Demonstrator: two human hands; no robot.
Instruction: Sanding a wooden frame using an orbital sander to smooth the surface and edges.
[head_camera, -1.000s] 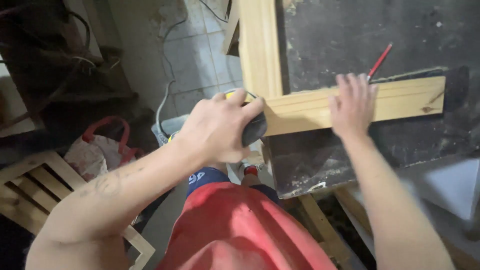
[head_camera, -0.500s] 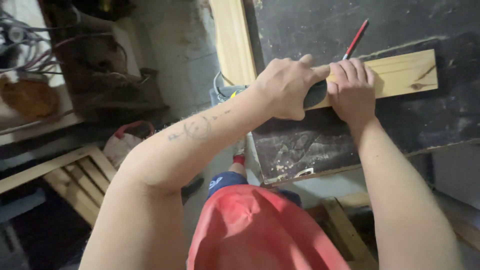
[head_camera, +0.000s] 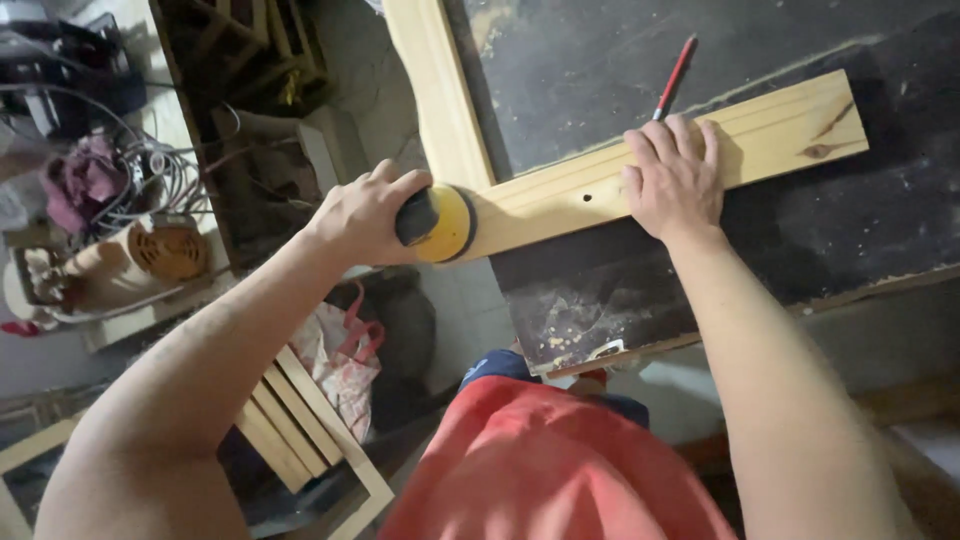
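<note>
A pale pine plank (head_camera: 640, 175) with a small drilled hole and a dark knot lies flat and slanted across the dark counter (head_camera: 860, 220). A round yellow-and-black tool (head_camera: 437, 224), gripped, touches its left end.

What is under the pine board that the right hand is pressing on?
The pine board lies across a dark, dusty worktop, its left end meeting an upright wooden frame piece. The right hand covers part of it; whatever sits directly beneath the board is hidden.

Yellow tool (head_camera: 440, 222) half hidden under fingers (head_camera: 385, 195)
</note>
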